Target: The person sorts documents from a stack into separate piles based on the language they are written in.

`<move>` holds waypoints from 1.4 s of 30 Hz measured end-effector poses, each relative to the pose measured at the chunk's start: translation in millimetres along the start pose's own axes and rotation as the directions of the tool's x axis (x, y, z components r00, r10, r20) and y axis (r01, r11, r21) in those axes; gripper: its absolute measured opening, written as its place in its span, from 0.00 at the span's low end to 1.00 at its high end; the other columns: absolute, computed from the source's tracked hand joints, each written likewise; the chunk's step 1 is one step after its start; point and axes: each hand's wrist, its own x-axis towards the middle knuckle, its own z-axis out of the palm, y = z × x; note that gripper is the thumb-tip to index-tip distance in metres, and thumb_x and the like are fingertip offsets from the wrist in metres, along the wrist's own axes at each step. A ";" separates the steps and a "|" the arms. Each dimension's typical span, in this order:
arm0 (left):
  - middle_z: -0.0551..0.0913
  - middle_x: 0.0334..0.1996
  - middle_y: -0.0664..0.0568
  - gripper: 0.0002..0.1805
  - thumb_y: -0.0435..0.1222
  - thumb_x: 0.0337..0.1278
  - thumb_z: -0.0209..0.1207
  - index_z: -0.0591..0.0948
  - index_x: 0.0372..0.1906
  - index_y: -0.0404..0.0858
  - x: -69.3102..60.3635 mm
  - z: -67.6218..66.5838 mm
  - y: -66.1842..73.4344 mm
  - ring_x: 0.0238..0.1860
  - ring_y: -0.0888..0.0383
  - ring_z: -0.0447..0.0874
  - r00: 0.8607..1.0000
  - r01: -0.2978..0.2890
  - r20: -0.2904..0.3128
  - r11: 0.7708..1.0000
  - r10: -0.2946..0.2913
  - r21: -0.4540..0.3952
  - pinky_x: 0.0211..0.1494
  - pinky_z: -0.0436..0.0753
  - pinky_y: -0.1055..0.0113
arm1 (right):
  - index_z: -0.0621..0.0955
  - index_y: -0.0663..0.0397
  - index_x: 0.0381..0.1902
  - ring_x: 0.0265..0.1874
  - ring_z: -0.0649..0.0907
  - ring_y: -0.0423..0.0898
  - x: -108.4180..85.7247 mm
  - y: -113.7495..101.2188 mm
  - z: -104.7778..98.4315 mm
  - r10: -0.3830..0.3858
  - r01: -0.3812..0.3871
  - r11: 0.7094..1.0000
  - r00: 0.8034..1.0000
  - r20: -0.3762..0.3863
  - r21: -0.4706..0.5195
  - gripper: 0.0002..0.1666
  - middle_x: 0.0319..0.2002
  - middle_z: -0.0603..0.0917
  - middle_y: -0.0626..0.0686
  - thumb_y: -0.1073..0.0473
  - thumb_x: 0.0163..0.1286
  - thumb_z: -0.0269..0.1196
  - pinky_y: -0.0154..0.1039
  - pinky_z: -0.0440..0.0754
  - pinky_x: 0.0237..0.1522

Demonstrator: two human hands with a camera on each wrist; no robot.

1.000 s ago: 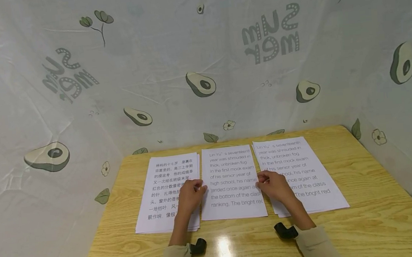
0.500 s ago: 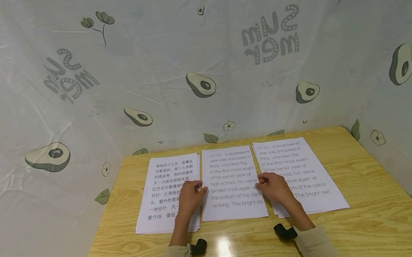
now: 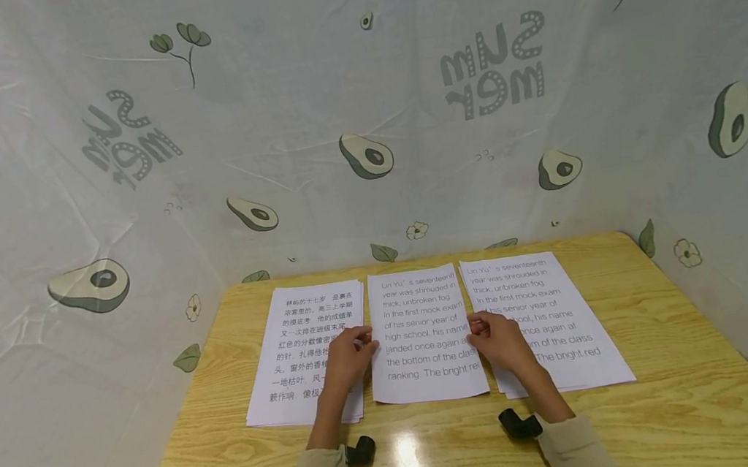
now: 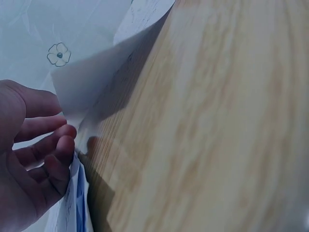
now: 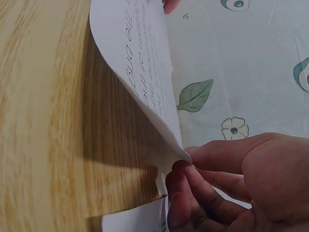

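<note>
A sheet of paper (image 3: 425,386) printed with large English text lies between two paper stacks. My left hand (image 3: 349,356) pinches its left edge, and my right hand (image 3: 501,339) pinches its right edge between thumb and fingers. In the right wrist view the sheet (image 5: 140,72) bows and stands off the table, with its shadow underneath. The left wrist view shows the raised sheet (image 4: 89,79) at the thumb of the left hand (image 4: 29,159); its fingers curl just above the left stack. Parts of both side stacks are hidden under the hands.
To the left lies a stack of papers (image 3: 269,410) with Chinese text. Another stack (image 3: 596,370) with English text is on the right. The wooden table (image 3: 679,429) meets an avocado-print cloth (image 3: 463,197) at its back and sides.
The middle sheet has shifted slightly right and toward me, and its bottom edge now curves. Both hands keep their hold at its sides.
</note>
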 end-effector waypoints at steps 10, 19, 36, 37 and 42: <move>0.90 0.43 0.47 0.21 0.31 0.64 0.72 0.86 0.61 0.34 -1.5 0.1 4.1 0.39 0.59 0.86 1.000 0.003 0.001 0.999 -0.003 -0.050 0.42 0.85 0.68 | 0.83 0.68 0.64 0.44 0.90 0.55 0.4 -0.4 0.6 -0.010 0.010 1.000 0.999 -0.031 0.016 0.24 0.46 0.90 0.61 0.67 0.71 0.68 0.45 0.87 0.43; 0.90 0.44 0.45 0.22 0.27 0.62 0.71 0.86 0.61 0.34 -2.2 -3.4 7.4 0.39 0.57 0.87 1.000 0.002 -0.002 0.998 -0.002 -0.059 0.41 0.86 0.69 | 0.82 0.65 0.66 0.46 0.90 0.55 1.4 1.3 -2.7 0.005 -0.004 1.000 0.999 -0.046 0.030 0.25 0.49 0.90 0.62 0.66 0.72 0.68 0.41 0.86 0.45; 0.90 0.43 0.45 0.23 0.25 0.61 0.71 0.86 0.61 0.34 -1.0 -6.2 5.8 0.38 0.57 0.87 1.000 -0.013 -0.009 0.997 0.012 -0.074 0.37 0.85 0.71 | 0.82 0.65 0.66 0.46 0.91 0.57 3.5 5.1 -2.8 0.001 0.001 0.999 0.998 -0.055 0.046 0.25 0.49 0.90 0.63 0.65 0.72 0.68 0.44 0.87 0.46; 0.90 0.43 0.45 0.23 0.25 0.61 0.71 0.86 0.61 0.34 -1.2 -5.8 5.9 0.38 0.57 0.87 1.000 -0.010 -0.010 0.997 0.009 -0.081 0.37 0.86 0.71 | 0.82 0.64 0.66 0.46 0.91 0.56 3.6 5.4 -3.2 0.000 0.002 0.999 0.999 -0.052 0.045 0.25 0.50 0.90 0.63 0.65 0.72 0.68 0.43 0.87 0.45; 0.90 0.44 0.45 0.23 0.26 0.62 0.70 0.86 0.62 0.35 -3.2 0.1 8.3 0.39 0.57 0.88 1.000 0.013 -0.002 0.993 -0.013 -0.118 0.36 0.85 0.71 | 0.81 0.64 0.68 0.48 0.91 0.57 1.9 10.0 -10.1 0.017 -0.016 0.998 1.000 -0.021 0.064 0.26 0.52 0.89 0.64 0.63 0.75 0.66 0.39 0.85 0.45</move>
